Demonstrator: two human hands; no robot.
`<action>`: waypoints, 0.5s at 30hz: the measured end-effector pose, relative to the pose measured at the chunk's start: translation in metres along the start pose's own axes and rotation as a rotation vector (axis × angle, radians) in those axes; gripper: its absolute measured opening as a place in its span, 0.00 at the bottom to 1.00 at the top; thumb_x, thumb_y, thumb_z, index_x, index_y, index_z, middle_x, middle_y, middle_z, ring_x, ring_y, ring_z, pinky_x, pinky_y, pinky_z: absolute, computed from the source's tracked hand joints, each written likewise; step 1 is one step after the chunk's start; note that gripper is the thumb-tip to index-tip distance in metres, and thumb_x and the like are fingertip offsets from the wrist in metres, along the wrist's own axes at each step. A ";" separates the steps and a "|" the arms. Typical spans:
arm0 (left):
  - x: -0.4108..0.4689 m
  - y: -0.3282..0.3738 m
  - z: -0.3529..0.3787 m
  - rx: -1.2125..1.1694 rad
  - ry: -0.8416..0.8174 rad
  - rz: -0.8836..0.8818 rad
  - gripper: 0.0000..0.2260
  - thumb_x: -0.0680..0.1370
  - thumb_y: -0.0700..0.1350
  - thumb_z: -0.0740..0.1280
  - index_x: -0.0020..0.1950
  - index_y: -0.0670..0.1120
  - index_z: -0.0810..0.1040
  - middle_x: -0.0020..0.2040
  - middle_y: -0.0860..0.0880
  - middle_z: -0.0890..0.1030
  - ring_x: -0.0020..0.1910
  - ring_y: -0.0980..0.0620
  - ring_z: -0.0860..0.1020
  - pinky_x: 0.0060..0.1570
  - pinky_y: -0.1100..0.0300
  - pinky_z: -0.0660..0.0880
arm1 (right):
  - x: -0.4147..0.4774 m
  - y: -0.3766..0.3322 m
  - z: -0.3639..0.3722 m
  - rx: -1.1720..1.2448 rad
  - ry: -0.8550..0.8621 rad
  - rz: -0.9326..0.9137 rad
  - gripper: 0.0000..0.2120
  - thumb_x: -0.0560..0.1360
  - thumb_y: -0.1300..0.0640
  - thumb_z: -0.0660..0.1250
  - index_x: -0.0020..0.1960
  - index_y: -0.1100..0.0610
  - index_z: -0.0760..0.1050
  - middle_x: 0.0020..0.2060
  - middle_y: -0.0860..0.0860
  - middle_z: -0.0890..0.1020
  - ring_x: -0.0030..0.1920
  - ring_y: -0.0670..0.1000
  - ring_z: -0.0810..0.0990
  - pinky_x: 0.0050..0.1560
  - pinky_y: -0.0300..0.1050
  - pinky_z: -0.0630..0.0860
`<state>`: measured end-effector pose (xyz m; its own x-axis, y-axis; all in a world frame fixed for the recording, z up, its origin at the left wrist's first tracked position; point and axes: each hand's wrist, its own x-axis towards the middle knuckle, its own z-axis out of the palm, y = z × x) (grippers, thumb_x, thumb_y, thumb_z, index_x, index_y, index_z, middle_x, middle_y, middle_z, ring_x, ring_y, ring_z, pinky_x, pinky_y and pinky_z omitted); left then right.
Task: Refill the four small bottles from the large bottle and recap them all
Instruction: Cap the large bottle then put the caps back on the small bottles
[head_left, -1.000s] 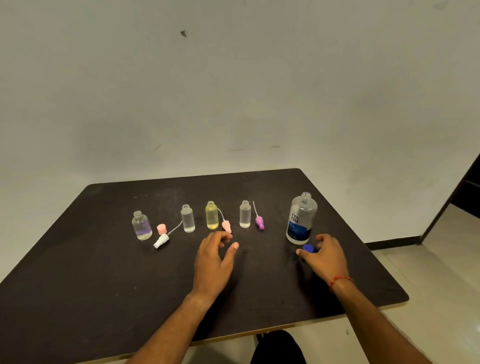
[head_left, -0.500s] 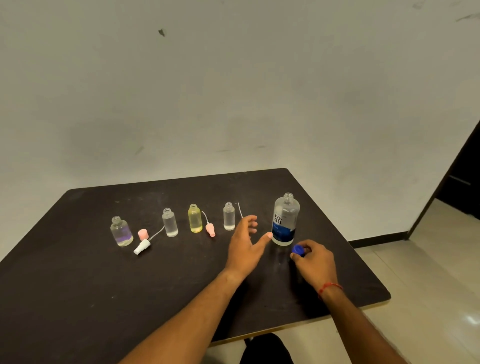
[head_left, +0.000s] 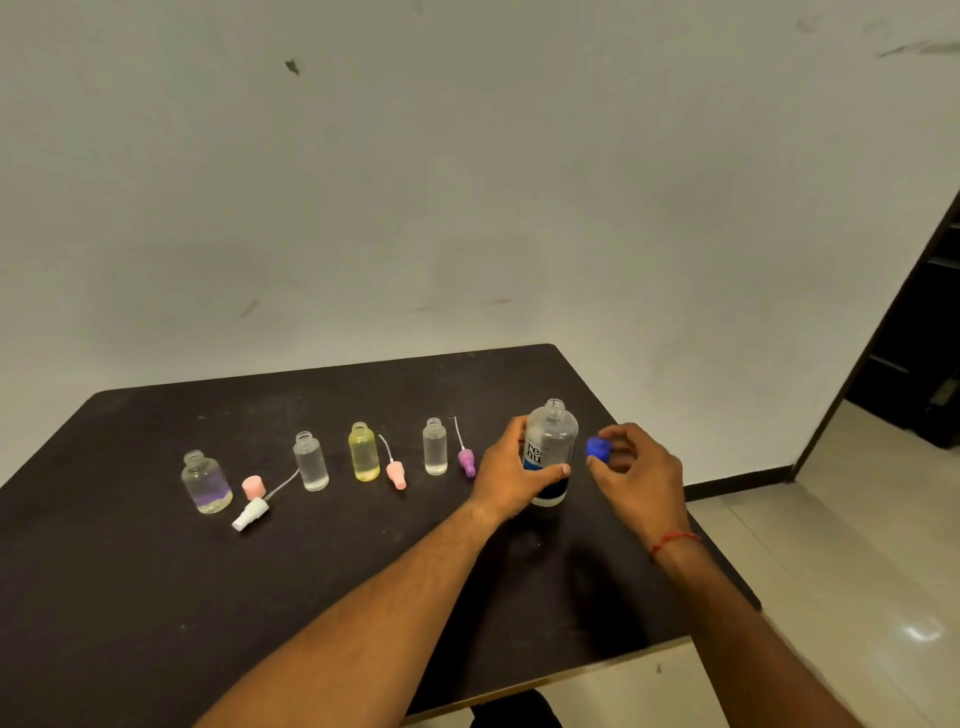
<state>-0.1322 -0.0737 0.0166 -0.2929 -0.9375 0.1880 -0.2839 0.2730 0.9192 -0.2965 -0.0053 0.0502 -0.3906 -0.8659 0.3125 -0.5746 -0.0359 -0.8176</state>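
Left hand (head_left: 511, 470) wraps large bottle (head_left: 550, 452), right hand (head_left: 636, 473) pinches blue cap (head_left: 597, 448); seat cap squarely on neck, then twist

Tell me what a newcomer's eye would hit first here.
The left grip holds the uncapped large bottle upright at the right of the table, while the right grip pinches a blue cap beside it. To the left, four small bottles stand open in a row, loose caps lying between them.
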 end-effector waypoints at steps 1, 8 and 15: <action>-0.002 0.001 0.000 -0.002 0.006 0.013 0.29 0.68 0.50 0.81 0.64 0.60 0.72 0.54 0.64 0.80 0.55 0.69 0.78 0.53 0.69 0.76 | 0.006 -0.005 -0.003 -0.025 -0.004 -0.034 0.17 0.70 0.60 0.76 0.56 0.53 0.78 0.47 0.47 0.82 0.43 0.42 0.80 0.46 0.31 0.73; -0.019 0.008 -0.009 0.026 0.015 0.123 0.30 0.67 0.53 0.79 0.66 0.59 0.72 0.56 0.61 0.81 0.56 0.63 0.79 0.52 0.69 0.77 | 0.027 -0.043 -0.018 -0.242 -0.116 -0.306 0.17 0.70 0.61 0.74 0.58 0.53 0.81 0.50 0.50 0.80 0.48 0.49 0.79 0.53 0.38 0.76; -0.027 0.017 -0.021 0.081 0.023 0.147 0.31 0.69 0.53 0.79 0.69 0.59 0.70 0.60 0.61 0.78 0.59 0.63 0.77 0.52 0.69 0.76 | 0.029 -0.067 -0.027 -0.156 -0.273 -0.347 0.18 0.72 0.65 0.73 0.59 0.50 0.79 0.51 0.45 0.81 0.47 0.43 0.79 0.49 0.29 0.73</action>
<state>-0.1102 -0.0481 0.0343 -0.3162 -0.8905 0.3271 -0.3122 0.4233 0.8505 -0.2888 -0.0144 0.1269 0.0347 -0.9163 0.3990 -0.7470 -0.2890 -0.5987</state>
